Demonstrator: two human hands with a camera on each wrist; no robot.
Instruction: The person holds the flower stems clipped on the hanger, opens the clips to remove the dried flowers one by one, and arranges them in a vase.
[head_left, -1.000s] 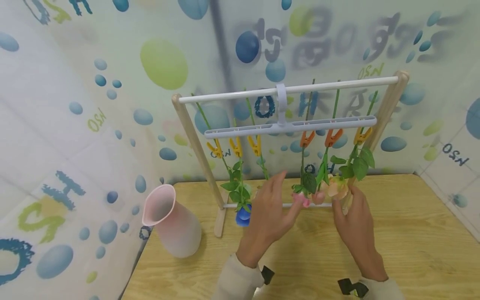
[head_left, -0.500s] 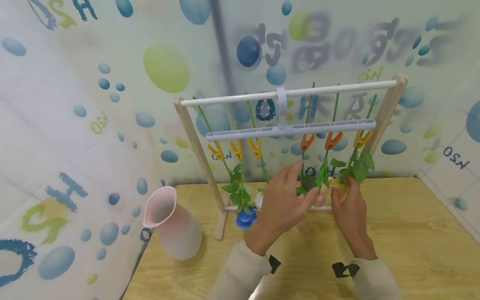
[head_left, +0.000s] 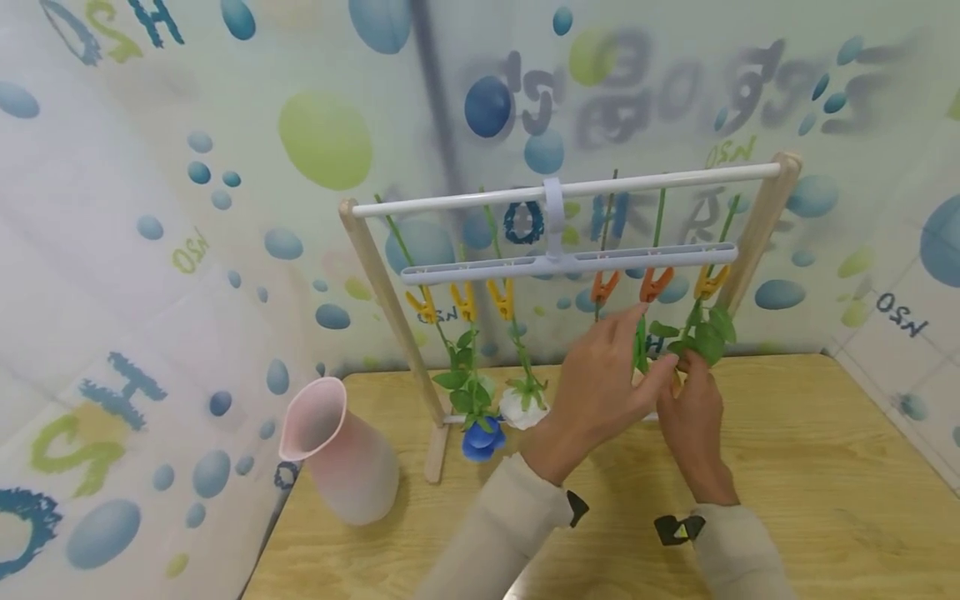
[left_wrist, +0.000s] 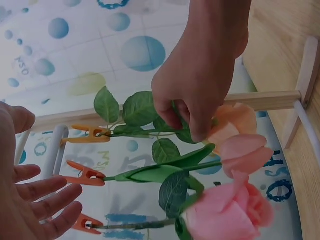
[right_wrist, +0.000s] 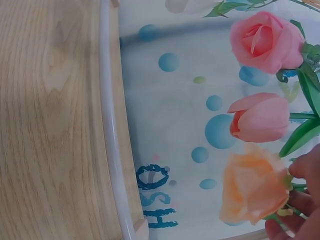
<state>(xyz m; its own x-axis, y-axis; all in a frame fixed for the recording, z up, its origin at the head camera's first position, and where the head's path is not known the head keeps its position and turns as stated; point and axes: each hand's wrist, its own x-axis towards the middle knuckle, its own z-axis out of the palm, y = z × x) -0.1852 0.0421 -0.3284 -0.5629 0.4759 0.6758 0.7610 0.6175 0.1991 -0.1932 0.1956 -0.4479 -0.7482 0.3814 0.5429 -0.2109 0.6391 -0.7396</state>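
1. The right hand (head_left: 693, 400) pinched the stem of the peach rose (left_wrist: 235, 122), which hung head-down from the yellow clip (head_left: 708, 282) at the rack's (head_left: 757, 229) right end, above the table (head_left: 825, 467).
2. The stem's long axis ran straight up from that grip to the clip.
3. The left hand (head_left: 600, 379), fingers loosely spread and holding nothing, hovered just left, level with the orange clips (head_left: 652, 283); it lay nearer the clips, the right nearer the bloom.

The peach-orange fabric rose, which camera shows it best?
The right wrist view: the peach-orange fabric rose shows whole and close. In the left wrist view the right hand covers part of it; in the head view the hands hide it.
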